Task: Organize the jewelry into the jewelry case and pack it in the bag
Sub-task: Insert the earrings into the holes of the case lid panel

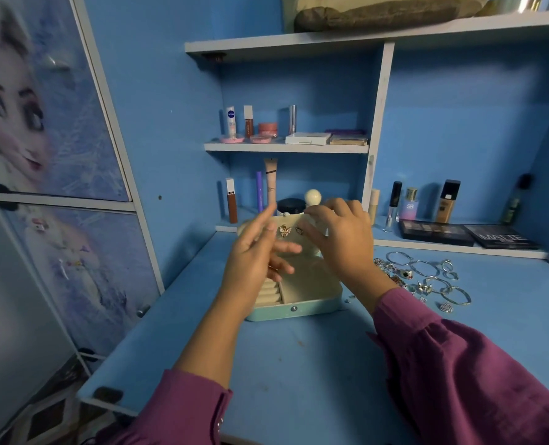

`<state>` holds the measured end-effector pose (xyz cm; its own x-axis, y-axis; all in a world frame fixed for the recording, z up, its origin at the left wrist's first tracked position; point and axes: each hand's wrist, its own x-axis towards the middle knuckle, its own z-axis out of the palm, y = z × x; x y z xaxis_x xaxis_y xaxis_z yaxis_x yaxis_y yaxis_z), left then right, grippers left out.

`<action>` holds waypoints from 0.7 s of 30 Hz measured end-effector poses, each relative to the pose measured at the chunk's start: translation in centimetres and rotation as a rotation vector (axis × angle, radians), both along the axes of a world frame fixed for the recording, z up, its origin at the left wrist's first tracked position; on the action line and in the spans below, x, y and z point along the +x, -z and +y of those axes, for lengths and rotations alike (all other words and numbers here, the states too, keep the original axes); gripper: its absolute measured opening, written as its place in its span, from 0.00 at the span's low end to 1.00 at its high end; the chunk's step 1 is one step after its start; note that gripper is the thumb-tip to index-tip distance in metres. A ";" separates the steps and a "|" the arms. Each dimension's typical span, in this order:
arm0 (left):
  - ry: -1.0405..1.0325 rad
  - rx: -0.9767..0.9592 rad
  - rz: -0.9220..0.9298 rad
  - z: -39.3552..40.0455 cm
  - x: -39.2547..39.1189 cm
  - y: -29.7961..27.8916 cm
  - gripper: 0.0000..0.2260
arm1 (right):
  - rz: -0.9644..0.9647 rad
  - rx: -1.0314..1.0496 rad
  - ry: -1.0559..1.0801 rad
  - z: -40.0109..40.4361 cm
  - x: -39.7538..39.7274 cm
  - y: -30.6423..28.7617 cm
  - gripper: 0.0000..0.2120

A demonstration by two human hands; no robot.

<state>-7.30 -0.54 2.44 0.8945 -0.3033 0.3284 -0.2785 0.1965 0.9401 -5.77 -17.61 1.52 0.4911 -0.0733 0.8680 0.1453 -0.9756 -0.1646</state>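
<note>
A mint-green jewelry case (298, 309) lies open in the middle of the blue desk, showing cream ring rolls and compartments. Its cream lid (290, 239) stands upright, with a gold butterfly piece (285, 231) and a small dark piece (299, 231) fixed to its inner face. My right hand (340, 242) holds the lid's top right edge, fingers curled over the rim and thumb on the inner face. My left hand (255, 258) hovers over the case's left side with its fingers spread and holds nothing. A heap of silver bangles, pendants and earrings (424, 276) lies on the desk to the right of the case.
Cosmetic tubes and jars (268, 187) stand on the low shelf behind the case. Bottles (448, 202) and two dark palettes (466, 236) sit on the ledge at the right. A cupboard door with a cartoon picture (57, 155) stands at the left. The blue desk (298, 364) stretches toward me.
</note>
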 end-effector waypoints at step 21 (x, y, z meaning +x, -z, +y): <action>-0.226 0.029 0.144 -3.4 -2.1 1.3 0.07 | 0.101 0.029 0.016 0.2 -3.6 2.1 0.11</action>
<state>-9.42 -3.95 1.13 0.9775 -0.0980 0.1868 -0.1752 0.1167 0.9776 -9.35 -17.36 -0.56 0.5745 -0.1063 0.8116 0.1107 -0.9723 -0.2057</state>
